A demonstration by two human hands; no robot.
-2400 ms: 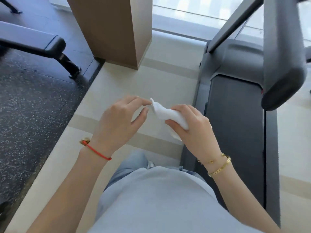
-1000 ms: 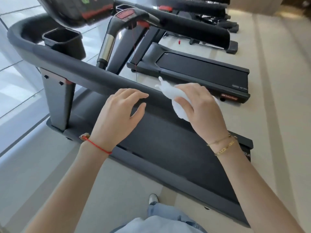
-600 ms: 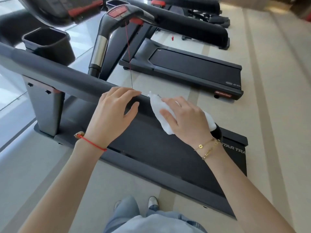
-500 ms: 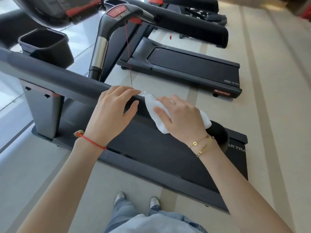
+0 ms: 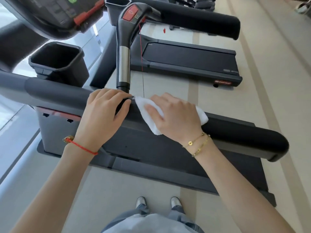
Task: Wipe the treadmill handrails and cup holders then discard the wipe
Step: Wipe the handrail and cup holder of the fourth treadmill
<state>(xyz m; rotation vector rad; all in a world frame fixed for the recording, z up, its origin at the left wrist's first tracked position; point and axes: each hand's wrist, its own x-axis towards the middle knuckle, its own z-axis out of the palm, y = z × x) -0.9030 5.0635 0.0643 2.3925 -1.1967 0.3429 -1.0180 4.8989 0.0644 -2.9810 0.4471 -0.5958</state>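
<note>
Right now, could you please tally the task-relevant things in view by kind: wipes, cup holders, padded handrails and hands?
Wipes: 1, the white wipe under the right hand
Cup holders: 2, near cup holder, far cup holder
Padded handrails: 2, near handrail, far handrail
Hands: 2, including the left hand
Total: 7

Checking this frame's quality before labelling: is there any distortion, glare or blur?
Head view: wide-angle bending curves the handrail and floor stripes; window daylight washes out the upper left; both hands, left hand and right hand, and the wipe look sharp.
</note>
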